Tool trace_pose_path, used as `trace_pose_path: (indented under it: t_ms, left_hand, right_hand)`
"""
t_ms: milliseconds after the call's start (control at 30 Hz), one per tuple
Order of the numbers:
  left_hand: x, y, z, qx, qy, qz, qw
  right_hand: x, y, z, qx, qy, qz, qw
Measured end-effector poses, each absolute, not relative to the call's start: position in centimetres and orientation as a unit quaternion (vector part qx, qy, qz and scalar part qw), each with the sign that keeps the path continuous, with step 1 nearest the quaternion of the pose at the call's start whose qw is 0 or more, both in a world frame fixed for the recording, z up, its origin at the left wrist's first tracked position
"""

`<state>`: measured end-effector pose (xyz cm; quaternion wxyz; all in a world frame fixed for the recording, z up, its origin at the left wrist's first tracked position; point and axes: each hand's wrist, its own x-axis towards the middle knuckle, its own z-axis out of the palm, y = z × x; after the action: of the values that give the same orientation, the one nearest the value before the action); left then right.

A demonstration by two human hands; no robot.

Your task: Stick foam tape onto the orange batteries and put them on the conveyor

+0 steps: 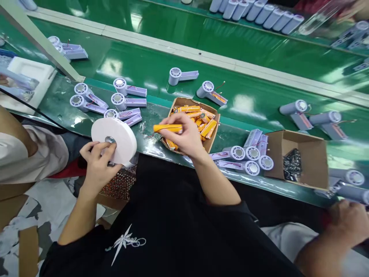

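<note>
My right hand (187, 136) pinches an orange cylindrical battery (165, 128) between thumb and fingers, above a cardboard box (215, 134) of similar orange batteries (209, 129). A large white roll of tape (113, 134) stands tilted at the bench's front edge. My left hand (99, 163) grips this roll, its curled fingers at the metal-looking hub and its thumb by the lower rim. Behind the roll lie several lilac handheld fan bodies (118, 99) with open handles and thin red wires.
More fan bodies (252, 168) lie beside a cardboard box (300, 157) of small dark parts. Others lie along the green surface (138, 57) beyond a raised edge. A slanted metal post (43, 42) rises at left. Co-workers sit either side; one's hand (348, 219) shows at right.
</note>
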<state>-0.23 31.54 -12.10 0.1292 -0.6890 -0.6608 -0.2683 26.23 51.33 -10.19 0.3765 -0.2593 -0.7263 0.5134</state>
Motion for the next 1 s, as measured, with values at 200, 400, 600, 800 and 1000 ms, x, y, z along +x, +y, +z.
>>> trace_pose_path:
  t_ms: [200, 400, 600, 800, 1000]
  left_hand:
    - [3.7, 34.5, -12.6, -0.747, -0.595, -0.260, 0.143]
    - [6.8, 36.8, -12.9, -0.778, -0.556, -0.249, 0.157]
    - [7.2, 38.5, -10.9, -0.817, -0.497, -0.228, 0.183]
    - [8.0, 39.2, -9.4, -0.806, -0.531, -0.203, 0.162]
    - [14.1, 36.9, -13.2, -0.747, -0.600, -0.263, 0.114]
  right_hand:
    - [30.9, 49.2, -10.0, -0.334, -0.583, 0.575, 0.467]
    - [30.9, 46.5, -11.9, -0.431, -0.549, 0.459, 0.550]
    - [33.2, 46.9, -11.8, -0.388, -0.589, 0.570, 0.421]
    - [35.0, 49.2, -9.1, -0.325, -0.529, 0.676, 0.397]
    - [34.5, 48.9, -10.5, -0.372, -0.300, 0.615, 0.628]
